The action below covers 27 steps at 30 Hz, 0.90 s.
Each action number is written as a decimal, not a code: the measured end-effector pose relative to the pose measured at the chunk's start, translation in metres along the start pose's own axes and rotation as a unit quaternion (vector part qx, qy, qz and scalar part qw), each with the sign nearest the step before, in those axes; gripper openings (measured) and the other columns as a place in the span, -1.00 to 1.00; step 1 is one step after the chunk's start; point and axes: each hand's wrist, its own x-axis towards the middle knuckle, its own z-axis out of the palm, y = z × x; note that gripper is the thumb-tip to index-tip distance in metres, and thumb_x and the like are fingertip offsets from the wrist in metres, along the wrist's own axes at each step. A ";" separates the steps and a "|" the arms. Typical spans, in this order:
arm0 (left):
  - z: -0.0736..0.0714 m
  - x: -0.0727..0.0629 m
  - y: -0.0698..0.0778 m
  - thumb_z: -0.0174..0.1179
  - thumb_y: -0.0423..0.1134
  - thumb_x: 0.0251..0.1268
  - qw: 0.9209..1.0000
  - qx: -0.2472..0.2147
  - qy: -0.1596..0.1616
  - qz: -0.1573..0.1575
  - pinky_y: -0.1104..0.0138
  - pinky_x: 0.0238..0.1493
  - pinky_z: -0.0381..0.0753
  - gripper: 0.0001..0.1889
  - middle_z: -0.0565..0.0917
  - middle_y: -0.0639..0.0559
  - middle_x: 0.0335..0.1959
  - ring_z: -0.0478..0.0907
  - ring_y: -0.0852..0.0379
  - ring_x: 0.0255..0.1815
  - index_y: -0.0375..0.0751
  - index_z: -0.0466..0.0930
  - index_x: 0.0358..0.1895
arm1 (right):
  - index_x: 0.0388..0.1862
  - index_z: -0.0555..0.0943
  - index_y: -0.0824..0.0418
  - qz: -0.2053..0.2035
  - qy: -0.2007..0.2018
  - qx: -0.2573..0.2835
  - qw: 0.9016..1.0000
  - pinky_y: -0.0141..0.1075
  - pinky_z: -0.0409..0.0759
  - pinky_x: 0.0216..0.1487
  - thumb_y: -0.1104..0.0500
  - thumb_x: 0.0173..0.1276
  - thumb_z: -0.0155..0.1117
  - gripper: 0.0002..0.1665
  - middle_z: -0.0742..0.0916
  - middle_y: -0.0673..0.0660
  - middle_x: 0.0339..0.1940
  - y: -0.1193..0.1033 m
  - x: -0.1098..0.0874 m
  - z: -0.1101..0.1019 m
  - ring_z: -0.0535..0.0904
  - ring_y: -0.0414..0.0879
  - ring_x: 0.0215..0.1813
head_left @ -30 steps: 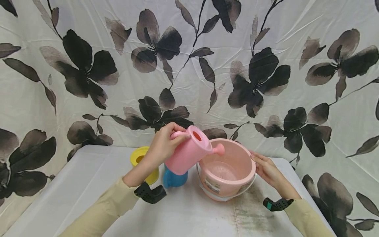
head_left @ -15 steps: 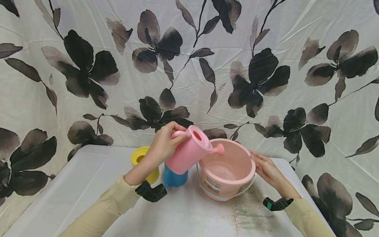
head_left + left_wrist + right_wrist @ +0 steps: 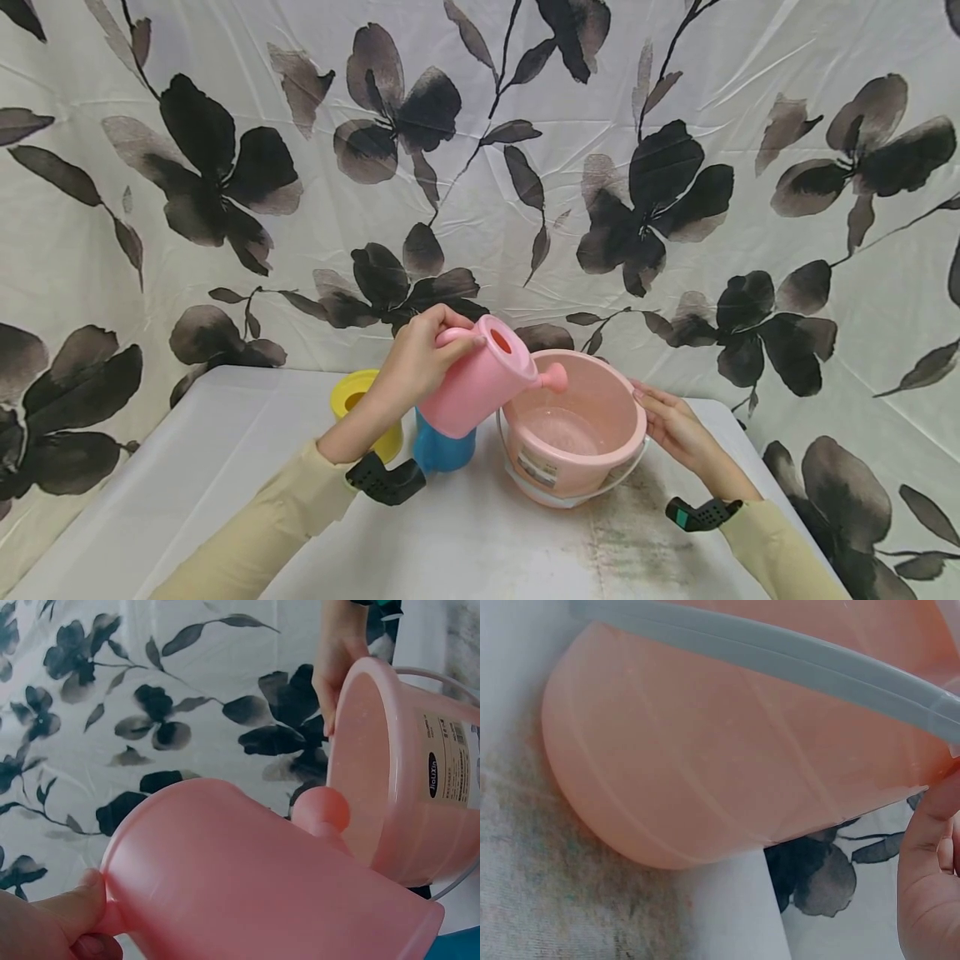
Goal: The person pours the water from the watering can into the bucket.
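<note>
My left hand (image 3: pixel 426 354) grips the handle of a pink toy watering can (image 3: pixel 476 383), which is held up and tilted to the right. Its round sprinkler head (image 3: pixel 555 378) overlaps the mouth of a peach-pink bucket (image 3: pixel 573 479) standing on the table. In the left wrist view the can (image 3: pixel 255 885) fills the lower middle, with the thumb at its handle. My right hand (image 3: pixel 678 425) rests its fingers against the bucket's right side, right at the rim. The right wrist view shows the bucket's wall (image 3: pixel 690 750) and part of that hand (image 3: pixel 934 877).
A blue toy container (image 3: pixel 446 450), partly hidden behind the watering can, stands left of the bucket. Farther left is a yellow one (image 3: pixel 347 390), partly behind my left arm. The bucket's pale handle (image 3: pixel 577 502) hangs down its front. A floral cloth (image 3: pixel 525 208) backs the white table (image 3: pixel 262 433).
The left hand and the watering can have risen very slightly. The bucket and the right hand stay in place.
</note>
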 end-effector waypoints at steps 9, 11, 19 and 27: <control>0.001 0.003 0.003 0.29 -0.07 0.23 1.000 0.011 0.001 0.014 0.31 -0.27 0.56 -0.71 0.69 -0.05 -0.19 0.58 0.05 -0.26 -0.16 0.56 -0.11 | 0.47 -0.16 0.56 0.001 0.003 -0.001 1.000 -0.52 0.58 -0.02 0.12 0.56 -0.09 -0.21 0.66 -0.32 -0.12 0.001 0.000 0.000 0.61 -0.45 -0.02; 0.001 0.003 0.004 0.30 -0.07 0.23 1.000 0.012 -0.001 0.014 0.32 -0.27 0.56 -0.71 0.69 -0.05 -0.19 0.58 0.05 -0.26 -0.16 0.57 -0.11 | 0.47 -0.16 0.56 0.001 0.003 -0.001 1.000 -0.52 0.58 -0.02 0.12 0.56 -0.09 -0.21 0.66 -0.32 -0.12 0.001 0.000 0.000 0.61 -0.45 -0.02; 0.005 0.005 0.007 0.30 -0.07 0.22 1.000 0.011 -0.005 0.007 0.30 -0.29 0.61 -0.69 0.68 -0.06 -0.16 0.60 0.03 -0.26 -0.16 0.56 -0.08 | 0.47 -0.17 0.55 0.000 0.002 -0.004 1.000 -0.53 0.57 -0.02 0.11 0.56 -0.10 -0.20 0.65 -0.33 -0.12 0.001 0.000 -0.001 0.60 -0.46 -0.02; 0.006 0.005 0.009 0.32 -0.09 0.21 1.000 0.013 -0.003 0.007 0.30 -0.31 0.63 -0.68 0.68 -0.09 -0.16 0.60 0.03 -0.27 -0.19 0.56 -0.08 | 0.48 -0.17 0.55 0.000 -0.001 -0.007 1.000 -0.53 0.57 0.00 0.11 0.56 -0.09 -0.20 0.64 -0.34 -0.11 0.000 0.000 -0.001 0.59 -0.47 0.00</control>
